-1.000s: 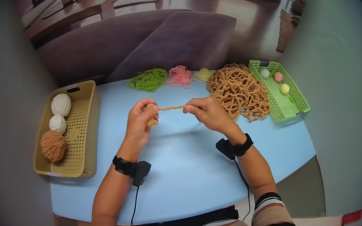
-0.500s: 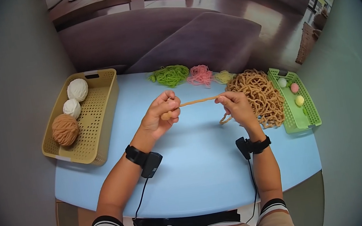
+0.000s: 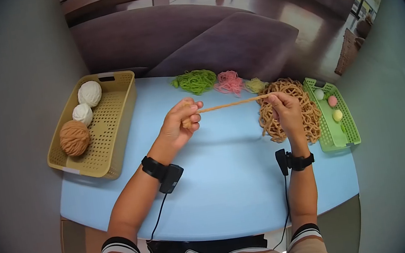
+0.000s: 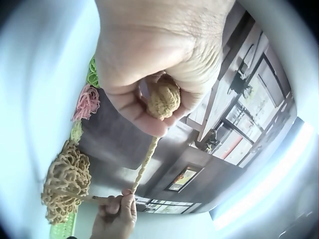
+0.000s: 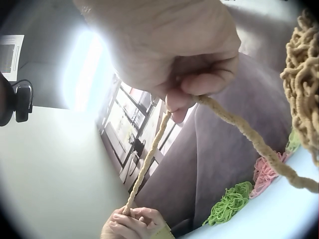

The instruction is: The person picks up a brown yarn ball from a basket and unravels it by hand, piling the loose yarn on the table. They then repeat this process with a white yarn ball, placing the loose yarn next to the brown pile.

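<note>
A small wound ball of tan yarn [image 4: 163, 99] sits in my left hand [image 3: 180, 123], its fingers and thumb curled round it. From there a tan yarn strand [image 3: 233, 104] runs taut across to my right hand [image 3: 288, 114], which pinches it between thumb and fingertips. In the right wrist view the strand carries on past those fingers as a thick tan length [image 5: 249, 134] towards the pile. That loose heap of tan yarn [image 3: 312, 116] lies at the right of the table, partly behind my right hand in the head view.
A tan basket [image 3: 111, 139] at left holds two white yarn balls [image 3: 89, 94] and a brown one [image 3: 75, 138]. Along the back lie green [image 3: 195, 82], pink [image 3: 229, 82] and pale yellow yarn [image 3: 255, 85]. A green basket [image 3: 350, 126] with several small balls stands far right.
My right hand has moved right, away from the left, and the strand between them is longer. The left hand still grips the small ball. The head view has shifted slightly.
</note>
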`<state>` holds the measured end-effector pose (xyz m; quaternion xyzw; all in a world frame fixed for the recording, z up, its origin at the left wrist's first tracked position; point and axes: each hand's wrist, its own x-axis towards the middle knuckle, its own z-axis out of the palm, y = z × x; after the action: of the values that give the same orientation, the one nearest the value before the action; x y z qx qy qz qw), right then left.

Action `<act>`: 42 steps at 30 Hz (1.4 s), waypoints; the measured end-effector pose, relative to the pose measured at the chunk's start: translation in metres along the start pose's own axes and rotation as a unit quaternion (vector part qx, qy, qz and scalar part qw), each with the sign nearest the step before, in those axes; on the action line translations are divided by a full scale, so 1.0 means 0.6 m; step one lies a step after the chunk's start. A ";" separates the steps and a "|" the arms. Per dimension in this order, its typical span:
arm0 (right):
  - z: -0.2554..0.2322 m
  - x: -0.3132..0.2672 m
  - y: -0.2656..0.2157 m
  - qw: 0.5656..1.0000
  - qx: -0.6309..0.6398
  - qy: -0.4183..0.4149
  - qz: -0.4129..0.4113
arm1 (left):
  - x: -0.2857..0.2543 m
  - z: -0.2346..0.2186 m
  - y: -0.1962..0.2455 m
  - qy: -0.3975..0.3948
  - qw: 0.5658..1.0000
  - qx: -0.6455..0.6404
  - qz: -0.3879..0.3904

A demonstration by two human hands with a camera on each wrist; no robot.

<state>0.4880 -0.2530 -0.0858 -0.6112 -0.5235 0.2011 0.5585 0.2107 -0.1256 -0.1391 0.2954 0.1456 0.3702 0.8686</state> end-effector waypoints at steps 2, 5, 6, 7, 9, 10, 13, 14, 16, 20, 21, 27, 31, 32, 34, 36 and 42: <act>-0.002 0.002 0.006 1.000 -0.006 0.003 0.003 | -0.002 -0.008 0.007 -0.062 0.997 -0.054 -0.009; -0.013 0.010 0.025 1.000 -0.007 0.001 0.016 | -0.007 -0.012 0.018 -0.133 0.987 -0.089 -0.004; -0.022 0.011 0.025 1.000 -0.005 0.015 0.018 | -0.008 -0.012 0.022 -0.153 0.984 -0.093 0.002; -0.031 0.012 0.024 0.999 -0.002 0.029 0.019 | -0.007 -0.013 0.023 -0.153 0.984 -0.092 0.010; -0.048 0.012 0.020 0.998 -0.001 0.055 0.028 | -0.004 -0.014 0.024 -0.153 0.984 -0.090 0.028; -0.049 0.011 0.014 0.995 -0.017 0.093 -0.004 | -0.004 -0.015 0.023 -0.148 0.984 -0.095 0.030; -0.054 0.008 -0.005 0.974 -0.043 0.200 -0.099 | -0.003 -0.023 0.025 -0.125 0.985 -0.111 0.051; -0.063 0.005 -0.011 0.963 -0.039 0.231 -0.130 | 0.000 -0.033 0.032 -0.115 0.984 -0.120 0.066; -0.075 0.004 -0.020 0.927 -0.103 0.287 -0.217 | 0.001 -0.036 0.035 -0.120 0.983 -0.121 0.074; -0.087 0.014 -0.017 0.857 -0.245 0.326 -0.314 | 0.001 -0.031 0.028 -0.134 0.985 -0.086 0.061; -0.092 0.016 -0.008 0.858 -0.249 0.324 -0.311 | 0.002 -0.030 0.025 -0.126 0.987 -0.076 0.062; -0.099 0.010 0.050 0.900 -0.421 0.103 -0.042 | 0.007 -0.006 -0.008 -0.005 0.988 0.140 0.072; 0.024 -0.010 -0.002 0.985 -0.140 -0.104 0.020 | 0.002 0.004 -0.024 -0.060 0.983 0.172 0.005; 0.066 -0.027 -0.030 0.982 -0.076 -0.167 0.050 | 0.000 0.006 -0.028 -0.070 0.984 0.165 -0.004; 0.127 -0.058 -0.033 0.963 -0.069 -0.260 0.037 | -0.005 0.014 -0.031 -0.091 0.984 0.151 -0.021; 0.144 -0.058 -0.019 0.952 -0.085 -0.292 0.009 | -0.010 0.023 -0.025 -0.102 0.985 0.141 -0.019; 0.064 -0.026 -0.019 0.979 -0.027 -0.196 0.048 | -0.011 0.002 -0.013 -0.161 0.987 -0.011 -0.018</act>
<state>0.4455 -0.2504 -0.0923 -0.5992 -0.5978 0.3298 0.4182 0.2109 -0.1354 -0.1424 0.3388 0.0049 0.3035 0.8905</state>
